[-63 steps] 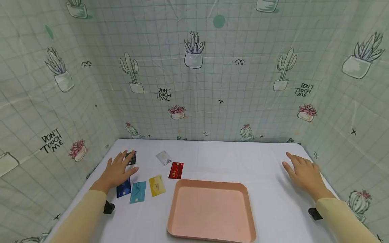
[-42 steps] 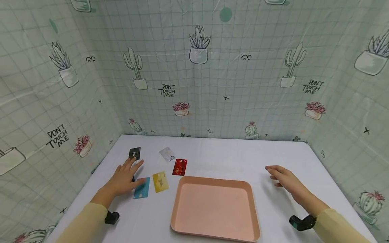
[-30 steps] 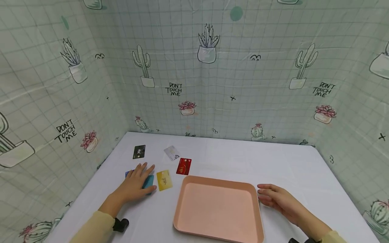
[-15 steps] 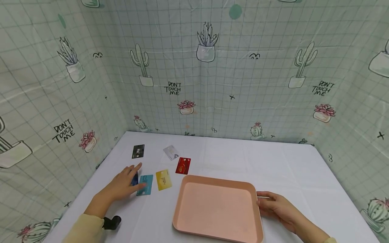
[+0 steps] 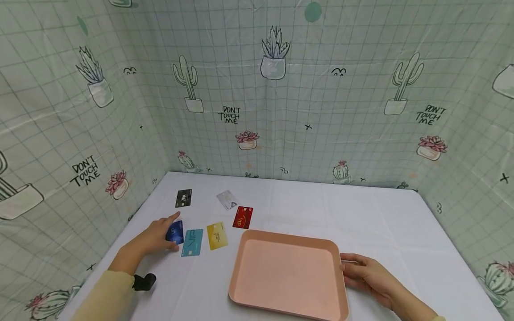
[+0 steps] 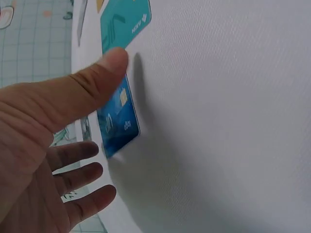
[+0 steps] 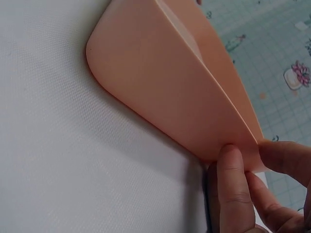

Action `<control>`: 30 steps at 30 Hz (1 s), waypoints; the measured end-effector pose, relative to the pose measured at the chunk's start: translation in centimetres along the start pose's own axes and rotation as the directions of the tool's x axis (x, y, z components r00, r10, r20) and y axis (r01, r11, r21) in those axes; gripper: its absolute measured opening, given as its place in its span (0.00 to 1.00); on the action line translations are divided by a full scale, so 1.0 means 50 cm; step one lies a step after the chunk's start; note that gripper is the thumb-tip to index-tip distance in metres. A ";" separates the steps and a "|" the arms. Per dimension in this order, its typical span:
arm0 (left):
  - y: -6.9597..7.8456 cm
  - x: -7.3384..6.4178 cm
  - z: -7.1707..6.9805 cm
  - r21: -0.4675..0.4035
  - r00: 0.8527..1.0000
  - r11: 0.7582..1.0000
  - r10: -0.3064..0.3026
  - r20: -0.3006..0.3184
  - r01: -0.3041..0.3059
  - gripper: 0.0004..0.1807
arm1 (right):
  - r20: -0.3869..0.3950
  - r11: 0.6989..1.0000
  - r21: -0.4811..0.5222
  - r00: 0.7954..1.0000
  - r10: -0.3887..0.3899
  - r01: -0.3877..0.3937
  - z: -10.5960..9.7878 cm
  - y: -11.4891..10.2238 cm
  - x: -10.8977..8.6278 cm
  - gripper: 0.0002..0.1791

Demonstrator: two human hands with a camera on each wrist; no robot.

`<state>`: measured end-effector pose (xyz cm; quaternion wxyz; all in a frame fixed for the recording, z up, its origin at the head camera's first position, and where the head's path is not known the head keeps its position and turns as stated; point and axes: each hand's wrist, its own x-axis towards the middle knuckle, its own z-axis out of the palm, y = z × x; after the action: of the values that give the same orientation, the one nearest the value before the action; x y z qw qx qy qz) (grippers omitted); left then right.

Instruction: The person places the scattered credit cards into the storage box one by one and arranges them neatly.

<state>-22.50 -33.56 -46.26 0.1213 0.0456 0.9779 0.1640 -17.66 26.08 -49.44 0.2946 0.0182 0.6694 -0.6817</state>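
Note:
In the head view, a blue card (image 5: 175, 232) lies on the white table beside my left hand (image 5: 154, 236). That hand hovers over its left side with spread fingers, holding nothing. In the left wrist view the thumb (image 6: 114, 60) passes in front of the blue card (image 6: 119, 121), hiding part of it. A teal card (image 5: 192, 242) lies just right of it. My right hand (image 5: 371, 276) is at the right side of a shallow peach tray (image 5: 339, 276). In the right wrist view its fingertips (image 7: 231, 153) touch the outer wall of the tray (image 7: 155, 87), without curling round it.
A yellow card (image 5: 217, 236), a red card (image 5: 242, 217), a pale silver card (image 5: 227, 199) and a black card (image 5: 184, 198) lie apart behind and left of the tray. Cactus-printed cloth (image 5: 297, 102) walls the table's back and sides.
My right hand has come in from the right to the tray's side. The left hand has moved from near the black card towards me and off the teal card. The cards appear unmoved.

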 end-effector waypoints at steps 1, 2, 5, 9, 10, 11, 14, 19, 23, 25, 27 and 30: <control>-0.002 0.002 0.001 0.007 1.000 1.000 0.004 -0.004 -0.004 0.59 | 0.000 1.000 -0.001 1.000 0.000 0.000 -0.001 0.000 -0.001 0.43; -0.003 0.004 0.002 0.008 1.000 1.000 0.010 -0.008 -0.010 0.58 | 0.001 1.000 -0.003 1.000 -0.001 0.001 -0.003 0.000 -0.002 0.43; -0.005 0.006 0.003 0.008 1.000 1.000 0.023 -0.021 -0.022 0.57 | -0.013 1.000 -0.013 1.000 0.001 -0.002 -0.004 -0.001 -0.004 0.42; -0.006 0.009 0.002 0.016 1.000 1.000 0.015 -0.027 -0.014 0.52 | -0.035 1.000 -0.019 0.999 0.011 -0.012 0.000 -0.002 -0.004 0.40; -0.004 0.010 0.001 0.018 1.000 1.000 0.002 -0.024 -0.001 0.50 | -0.036 1.000 -0.022 0.999 0.009 -0.010 0.001 -0.001 -0.004 0.40; -0.003 0.010 0.000 0.021 1.000 1.000 -0.013 -0.020 0.013 0.49 | -0.038 1.000 -0.022 0.999 0.007 -0.007 0.003 -0.001 -0.005 0.39; 0.001 0.012 -0.004 0.031 0.999 0.998 -0.048 -0.012 0.049 0.47 | -0.050 1.000 -0.030 0.999 -0.003 0.002 0.006 0.003 -0.004 0.38; 0.000 0.013 -0.008 0.058 0.997 0.995 -0.080 -0.017 0.081 0.48 | -0.084 0.999 -0.034 0.996 -0.002 -0.001 0.011 0.006 -0.002 0.39; -0.007 0.012 -0.005 0.064 0.993 0.992 -0.106 -0.052 0.109 0.49 | -0.087 0.999 -0.041 0.996 -0.002 -0.001 0.010 0.007 -0.003 0.39; -0.011 0.010 -0.004 0.063 0.991 0.992 -0.106 -0.081 0.111 0.48 | -0.080 0.999 -0.043 0.997 -0.009 0.006 0.010 0.006 -0.004 0.39; -0.011 0.008 -0.005 0.049 0.989 0.993 -0.101 -0.107 0.106 0.48 | -0.079 0.999 -0.042 0.997 -0.008 0.004 0.010 0.005 -0.004 0.39; -0.007 0.002 -0.007 0.020 0.987 0.995 -0.097 -0.126 0.100 0.48 | -0.072 0.999 -0.047 0.997 -0.011 0.008 0.010 0.003 -0.005 0.39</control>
<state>-22.71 -33.99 -46.07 0.0670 -0.0115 0.9867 0.1476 -17.21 25.72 -49.43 0.2674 0.0328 0.6955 -0.6661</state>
